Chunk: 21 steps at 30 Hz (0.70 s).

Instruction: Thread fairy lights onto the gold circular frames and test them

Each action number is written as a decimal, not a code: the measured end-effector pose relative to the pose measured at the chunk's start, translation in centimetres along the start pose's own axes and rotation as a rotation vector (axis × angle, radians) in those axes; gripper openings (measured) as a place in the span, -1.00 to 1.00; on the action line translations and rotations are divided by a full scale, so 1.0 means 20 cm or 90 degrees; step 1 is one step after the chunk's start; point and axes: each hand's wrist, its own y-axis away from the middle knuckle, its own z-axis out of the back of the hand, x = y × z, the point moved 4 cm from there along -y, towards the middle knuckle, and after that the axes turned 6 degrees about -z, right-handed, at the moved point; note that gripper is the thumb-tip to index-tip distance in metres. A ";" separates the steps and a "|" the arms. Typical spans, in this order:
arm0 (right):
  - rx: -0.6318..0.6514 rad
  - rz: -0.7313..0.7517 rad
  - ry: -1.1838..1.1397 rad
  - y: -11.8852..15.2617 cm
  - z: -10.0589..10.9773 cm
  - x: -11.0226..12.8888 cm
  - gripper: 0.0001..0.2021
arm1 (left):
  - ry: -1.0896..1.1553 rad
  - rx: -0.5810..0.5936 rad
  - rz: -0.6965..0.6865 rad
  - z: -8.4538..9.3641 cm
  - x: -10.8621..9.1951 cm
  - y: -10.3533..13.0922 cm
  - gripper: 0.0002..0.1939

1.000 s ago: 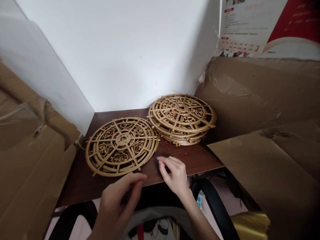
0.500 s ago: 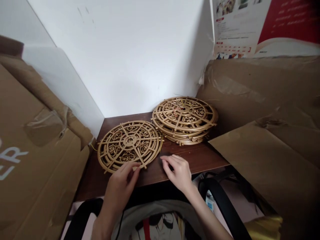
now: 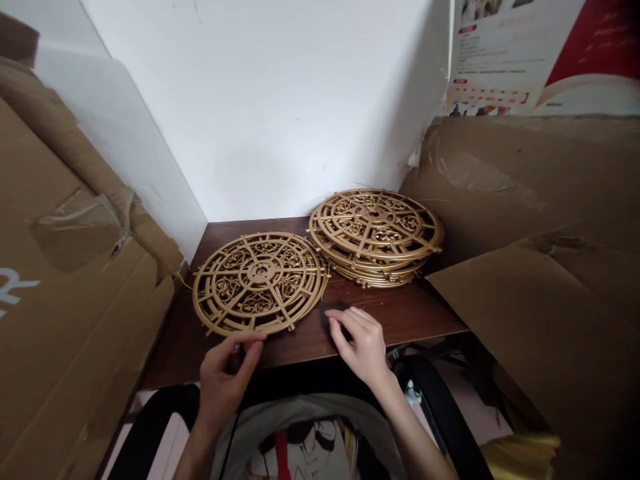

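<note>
- Gold openwork disc (image 3: 261,281) at left on the dark desk (image 3: 400,317); a stack (image 3: 367,236) of similar ones behind it, right.
- Left hand (image 3: 223,377) at the disc's near rim, fingers nearly together; cannot tell if gripping.
- Right hand (image 3: 361,343) over the desk's front edge, fingers curled; grip unclear.
- Cardboard (image 3: 530,200) both sides.

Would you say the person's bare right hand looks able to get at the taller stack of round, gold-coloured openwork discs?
Probably yes: only bare dark-brown tabletop appears between the right hand and the stack's near edge.
</note>
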 end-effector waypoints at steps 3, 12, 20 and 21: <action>-0.008 0.002 -0.001 0.01 0.00 0.00 -0.84 | 0.159 0.009 0.130 0.02 0.05 -0.01 -0.86; -0.003 0.002 0.014 0.02 -0.01 0.00 -0.84 | 0.325 0.050 0.203 0.01 0.07 -0.05 -0.82; 0.003 0.001 0.008 0.02 -0.01 0.00 -0.85 | 0.327 0.037 0.191 0.00 0.08 -0.05 -0.84; 0.003 0.000 0.008 0.02 -0.01 0.00 -0.84 | 0.324 0.036 0.192 0.00 0.08 -0.05 -0.84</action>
